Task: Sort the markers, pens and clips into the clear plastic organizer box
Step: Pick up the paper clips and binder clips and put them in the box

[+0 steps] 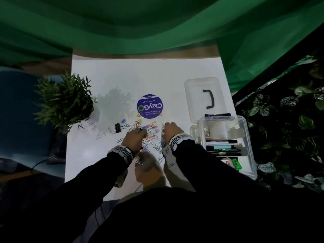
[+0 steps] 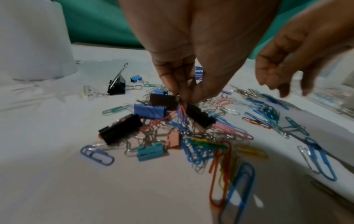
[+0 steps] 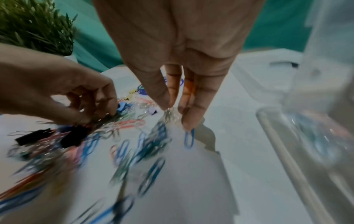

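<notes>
1. Your left hand (image 1: 135, 139) is over the middle of the clip pile (image 1: 149, 139) on the white table (image 1: 140, 76). Its fingertips (image 2: 184, 94) are drawn together, pinching a tangled bunch of paper clips and binder clips (image 2: 151, 111) that hangs off the surface.
2. Your right hand (image 1: 171, 131) is just beside it, at the pile's right edge. Its fingers (image 3: 193, 115) point straight down and are gathered narrowly on a small cluster of silver paper clips (image 3: 169, 116); a blue paper clip (image 3: 189, 140) lies just under them.
3. The clear plastic organizer box (image 1: 249, 137) stands open at the table's right edge, near your right hand. Pens and markers (image 1: 223, 148) lie in its middle compartments, and a few clips (image 1: 206, 132) sit in a far-left one.
4. A black binder clip (image 1: 117, 128) lies left of the pile, near the potted plant (image 1: 66, 100).
</notes>
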`<state>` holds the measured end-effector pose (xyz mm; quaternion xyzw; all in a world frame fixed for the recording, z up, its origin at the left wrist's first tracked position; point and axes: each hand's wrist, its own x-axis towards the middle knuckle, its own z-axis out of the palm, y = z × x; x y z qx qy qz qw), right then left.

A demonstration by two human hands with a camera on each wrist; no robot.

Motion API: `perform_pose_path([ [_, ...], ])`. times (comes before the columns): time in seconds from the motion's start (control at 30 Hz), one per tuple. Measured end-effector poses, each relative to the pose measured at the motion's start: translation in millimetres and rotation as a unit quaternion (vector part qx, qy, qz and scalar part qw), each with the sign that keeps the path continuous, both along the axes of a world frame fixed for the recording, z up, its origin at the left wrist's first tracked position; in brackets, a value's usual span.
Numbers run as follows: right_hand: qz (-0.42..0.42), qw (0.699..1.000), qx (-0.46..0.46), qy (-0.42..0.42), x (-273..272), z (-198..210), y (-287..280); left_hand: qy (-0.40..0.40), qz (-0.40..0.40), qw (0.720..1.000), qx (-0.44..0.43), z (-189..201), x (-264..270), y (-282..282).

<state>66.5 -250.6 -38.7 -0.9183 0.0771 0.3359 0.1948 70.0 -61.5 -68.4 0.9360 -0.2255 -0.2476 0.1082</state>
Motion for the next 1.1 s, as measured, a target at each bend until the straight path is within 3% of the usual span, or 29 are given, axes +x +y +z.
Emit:
perform_pose_path([
  [0.1, 0.064, 0.997, 0.011, -0.046, 39.1, 3.3, 1.2, -0.034, -0.021, 0.999, -0.024, 4.9, -3.1, 0.9],
  [0.2, 0.168, 0.985, 0.008, -0.030, 61.8, -2.3, 7.6, -0.068, -0.083, 0.993, -0.047, -1.1, -12.7, -7.2],
  [0.3, 0.225, 0.974, -0.027, -0.015, 53.1, -7.2, 6.6, -0.029, -0.105, 0.994, -0.006, -0.3, -19.9, -15.3],
  [0.4, 0.186, 0.982, -0.039, -0.014, 21.6, -6.8, -1.2, 0.000, -0.126, 0.992, 0.033, -1.0, -26.3, -20.4],
  [0.53, 0.161, 0.986, -0.037, -0.013, -21.7, -10.9, -9.0, -0.033, -0.151, 0.988, 0.013, -6.7, -36.6, -25.4],
  [0.7, 0.031, 0.996, -0.060, -0.063, -41.4, -21.5, -9.9, -0.054, -0.118, 0.991, 0.008, -9.7, -42.4, -37.9],
  [0.87, 0.063, 0.993, -0.063, -0.077, -55.7, -32.9, 2.6, -0.021, -0.064, 0.996, 0.053, -4.5, -41.7, -59.4],
  [1.1, 0.050, 0.999, -0.016, 0.013, -54.0, -21.2, -5.6, 0.008, -0.032, 0.999, 0.014, -0.5, -31.7, -52.8],
])
